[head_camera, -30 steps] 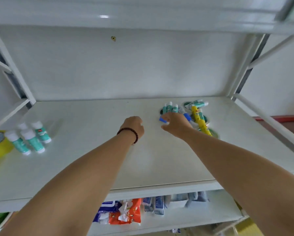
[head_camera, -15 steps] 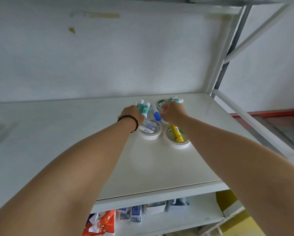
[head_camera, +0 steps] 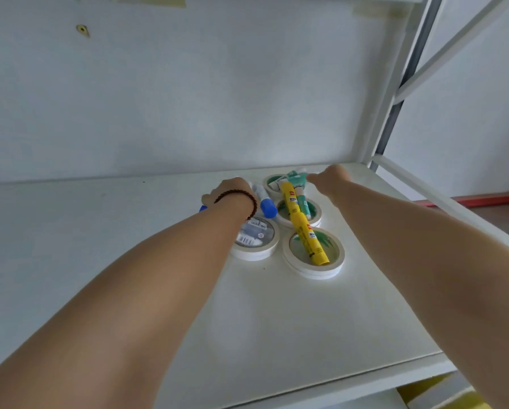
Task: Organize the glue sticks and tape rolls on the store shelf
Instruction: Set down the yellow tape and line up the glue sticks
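Neither grip can be read with certainty: the left hand (head_camera: 231, 191), with a dark bead bracelet (head_camera: 248, 202) on its wrist, is curled knuckles-up over the blue-capped glue sticks, its fingers hidden behind its own back, and the right hand (head_camera: 330, 180) reaches past the far tape roll with its fingertips out of sight among the teal glue sticks, so whether either is pinching anything cannot be told. All the goods sit bunched toward the back right of the white shelf (head_camera: 276, 320), close to the rear wall (head_camera: 188, 98) and the right upright post (head_camera: 394, 113). Four white tape rolls lie flat: a near-left roll (head_camera: 254, 240) with a barcode label, partly covered by the left forearm; a near-right roll (head_camera: 313, 252); a middle roll (head_camera: 299, 212); and a far roll (head_camera: 273, 183), mostly hidden. Two yellow glue sticks lie end to end in a line, the nearer one (head_camera: 309, 237) resting across the near-right roll, the farther one (head_camera: 288, 196) lying over the middle and far rolls. One blue-capped glue stick (head_camera: 265, 202) shows clearly beside the left hand, and a scrap of blue (head_camera: 203, 208) peeks out on the hand's other side. Teal glue sticks (head_camera: 301, 202) crowd beside the yellow ones and up by the right hand; their number is hard to make out. A yellow object (head_camera: 442, 391) is cut off below the shelf edge.
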